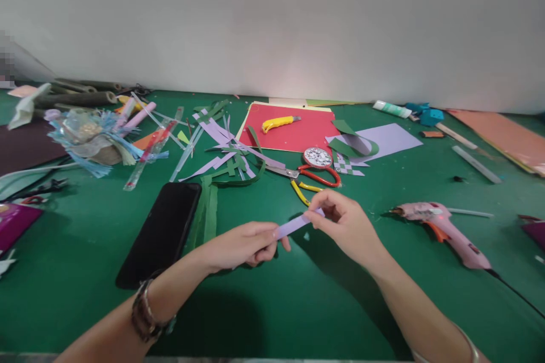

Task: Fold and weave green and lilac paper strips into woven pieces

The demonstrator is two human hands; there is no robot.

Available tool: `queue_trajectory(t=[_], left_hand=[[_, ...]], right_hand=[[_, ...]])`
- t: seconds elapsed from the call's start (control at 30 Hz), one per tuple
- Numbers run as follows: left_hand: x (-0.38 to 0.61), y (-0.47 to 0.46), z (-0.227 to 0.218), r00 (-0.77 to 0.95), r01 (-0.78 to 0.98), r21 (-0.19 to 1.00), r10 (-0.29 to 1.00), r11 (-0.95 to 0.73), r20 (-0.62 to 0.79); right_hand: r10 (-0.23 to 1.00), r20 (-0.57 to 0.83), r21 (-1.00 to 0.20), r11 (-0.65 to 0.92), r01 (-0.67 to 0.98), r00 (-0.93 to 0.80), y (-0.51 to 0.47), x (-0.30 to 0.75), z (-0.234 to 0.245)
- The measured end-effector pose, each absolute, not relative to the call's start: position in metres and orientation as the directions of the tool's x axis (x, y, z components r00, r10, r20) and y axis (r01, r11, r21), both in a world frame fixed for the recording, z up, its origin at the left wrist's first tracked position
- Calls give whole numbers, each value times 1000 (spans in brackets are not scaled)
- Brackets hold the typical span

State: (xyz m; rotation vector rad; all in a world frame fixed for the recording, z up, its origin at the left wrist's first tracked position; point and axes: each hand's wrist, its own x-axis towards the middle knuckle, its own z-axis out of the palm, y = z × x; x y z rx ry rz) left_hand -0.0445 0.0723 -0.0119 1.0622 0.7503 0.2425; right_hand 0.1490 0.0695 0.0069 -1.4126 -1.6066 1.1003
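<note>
A short lilac paper strip (294,226) is stretched between my two hands, above the green table. My left hand (251,245) pinches its lower left end between thumb and fingers. The upper right end sits in the fingertips of my right hand (344,226). Just beyond my right hand lie scissors (318,176) with red and yellow handles, beside a round patterned disc (317,157). Green paper strips (208,210) and a black phone (164,232) lie to the left of my left hand.
A pink glue gun (443,227) lies at the right, its cord running off the edge. Behind are a yellow cutter (279,123) on red paper (306,136), a lilac sheet (395,142) and paper scraps (219,133). A wall (272,22) closes the back.
</note>
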Motion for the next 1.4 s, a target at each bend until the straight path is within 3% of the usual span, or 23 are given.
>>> queue_trajectory(t=[0.13,0.37,0.5,0.57,0.67,0.77,0.83,0.87,0.97,1.13,1.27,1.4], left_hand=[[-44,73,-13,655,200,875,604,441,-454],[-42,74,-11,640,209,895,637,393,-430],[-43,73,-11,594,259,928,713,269,-373],[-44,73,-12,513,341,932,806,124,-295],[-45,74,-12,418,543,824,904,-163,-96],[-45,74,-10,461,694,641,886,-329,-45],[-43,73,-10,524,725,558,849,-403,-69],[-43,72,-9,553,723,538,830,-433,-75],[-42,69,-10,580,682,581,812,-443,-61],[-46,72,-9,425,543,802,905,-250,-6],[-44,73,-6,353,457,885,931,-89,-88],[-39,70,-6,362,386,922,925,-34,-117]], right_hand=[[1000,5,-955,10,296,-18,72,150,5],[992,29,-971,-2,240,126,72,152,6],[987,73,-957,29,288,143,71,153,8],[981,134,-924,73,375,139,71,155,10],[941,332,-757,224,614,67,71,157,9],[825,527,-400,453,797,-205,69,152,3],[761,508,-237,574,784,-404,65,146,-3],[749,465,-217,613,760,-472,63,142,-6],[775,315,-308,629,714,-548,57,133,-12],[886,124,-538,438,721,-447,54,133,-10],[932,134,-663,336,669,-336,54,133,-7],[936,151,-681,331,653,-317,54,131,-8]])
